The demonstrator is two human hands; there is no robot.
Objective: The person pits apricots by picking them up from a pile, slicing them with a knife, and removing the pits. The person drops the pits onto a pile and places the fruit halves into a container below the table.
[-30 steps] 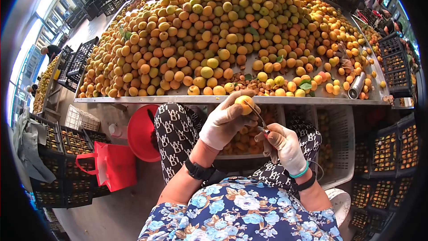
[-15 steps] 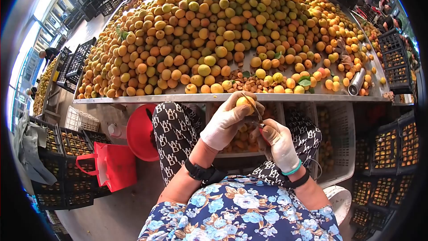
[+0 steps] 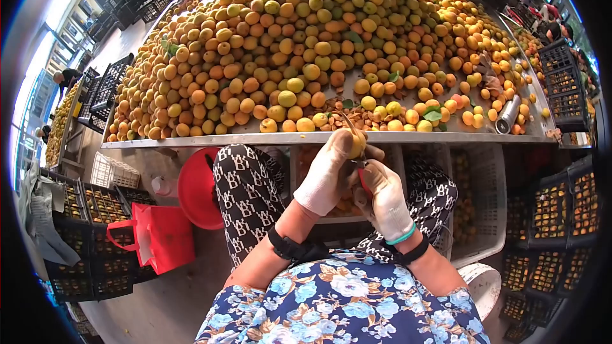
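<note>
My left hand (image 3: 330, 172), in a white glove with darkened fingertips, is closed around a yellow apricot (image 3: 357, 144). Close beside it, my right hand (image 3: 386, 199), gloved too, grips the red handle of a small knife (image 3: 364, 180). The blade is at the apricot, with its thin tip showing above the fruit. Both hands are over my lap, just in front of the table's metal edge (image 3: 255, 138). Behind them a big heap of apricots (image 3: 255, 57) covers the table, with a small pile of split pieces (image 3: 366, 119) near the edge.
Below the table stands a pale crate (image 3: 488, 204) holding fruit. To the left are a red basin (image 3: 199, 190), a red bag (image 3: 162, 236) and stacked black crates (image 3: 105, 207). More fruit crates (image 3: 551, 210) stand at right. A metal cylinder (image 3: 508, 114) lies on the table.
The knife has turned more upright against the apricot, and my right hand has shifted slightly left and down. My left hand has tilted more upright. The whole view has shifted slightly.
</note>
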